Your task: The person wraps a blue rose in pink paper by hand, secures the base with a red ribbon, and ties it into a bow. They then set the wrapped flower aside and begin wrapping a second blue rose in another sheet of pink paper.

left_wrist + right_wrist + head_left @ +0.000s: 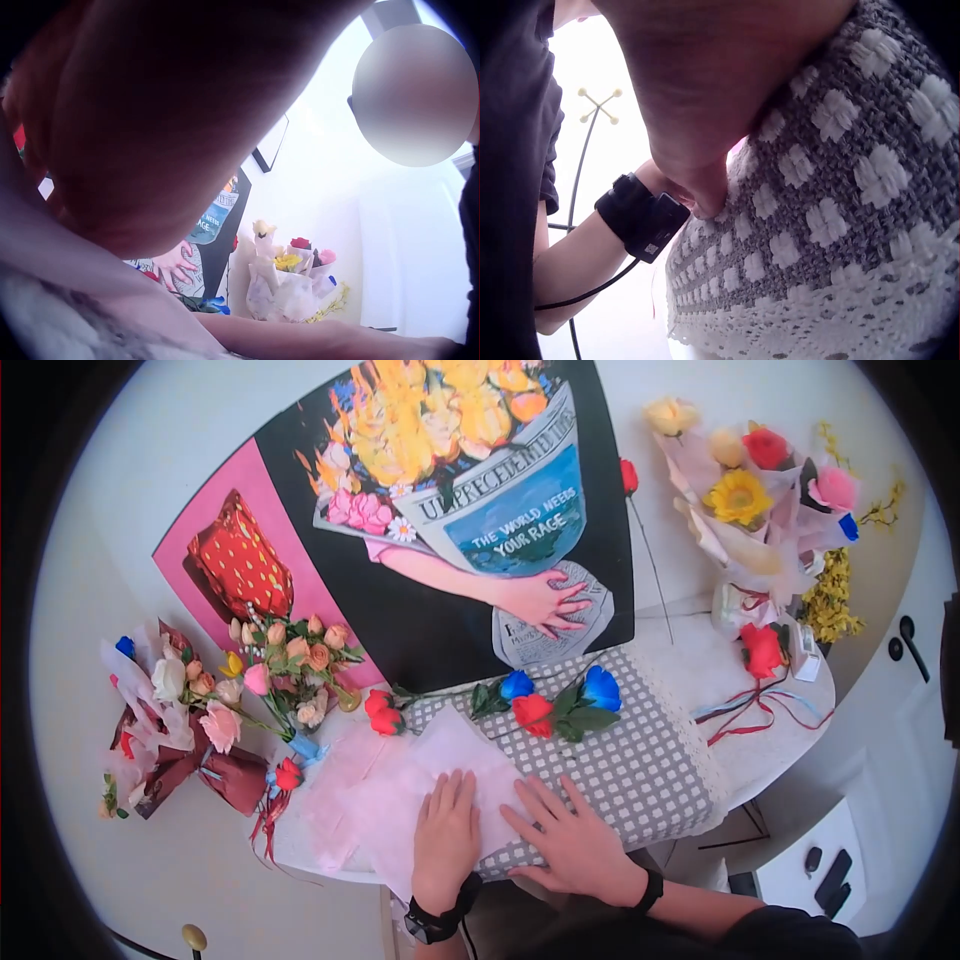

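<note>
In the head view the left hand [447, 840] rests with straight fingers on pale pink wrapping sheets [350, 800] at the table's front edge. The right hand [575, 845] lies spread, its fingertips at the sheet's edge and its palm over the grey checked cloth [650, 760]. Neither hand holds anything. Behind them on the cloth lie a red rose [532, 715] and blue roses [602, 688] with green leaves. Another red rose [383, 713] lies just beyond the sheets. Up close in the right wrist view, the right hand [697, 82] touches the checked cloth [825, 172].
Wrapped bouquets stand at the left [215, 745] and the back right [745, 510]. A large painted board [450, 590] leans at the back. Ribbons [755, 705] and a red flower [763, 650] lie at the right. A small white stand [800, 860] holds dark objects.
</note>
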The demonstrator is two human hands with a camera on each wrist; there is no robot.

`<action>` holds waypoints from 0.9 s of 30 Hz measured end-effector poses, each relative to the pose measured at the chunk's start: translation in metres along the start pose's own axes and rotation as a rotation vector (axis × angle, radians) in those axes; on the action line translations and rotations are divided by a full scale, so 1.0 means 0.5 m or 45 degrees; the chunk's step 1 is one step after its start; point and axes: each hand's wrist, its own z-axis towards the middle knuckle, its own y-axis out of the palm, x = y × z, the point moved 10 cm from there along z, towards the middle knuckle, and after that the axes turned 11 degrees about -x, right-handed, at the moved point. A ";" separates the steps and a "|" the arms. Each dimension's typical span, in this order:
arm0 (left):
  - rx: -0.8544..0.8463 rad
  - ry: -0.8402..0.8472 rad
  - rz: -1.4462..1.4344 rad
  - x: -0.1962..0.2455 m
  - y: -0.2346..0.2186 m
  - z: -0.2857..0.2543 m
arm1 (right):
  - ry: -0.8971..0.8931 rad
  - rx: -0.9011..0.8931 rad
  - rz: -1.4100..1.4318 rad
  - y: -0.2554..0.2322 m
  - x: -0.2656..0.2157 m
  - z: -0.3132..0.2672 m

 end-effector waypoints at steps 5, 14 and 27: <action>-0.019 -0.006 0.011 -0.005 0.010 -0.002 | -0.007 0.010 -0.020 0.007 -0.005 -0.006; -0.017 -0.048 0.006 0.001 0.013 -0.006 | -0.012 0.048 -0.022 0.007 0.001 -0.008; 0.028 -0.042 0.021 -0.004 0.009 -0.012 | 0.031 -0.039 0.010 0.023 -0.002 0.005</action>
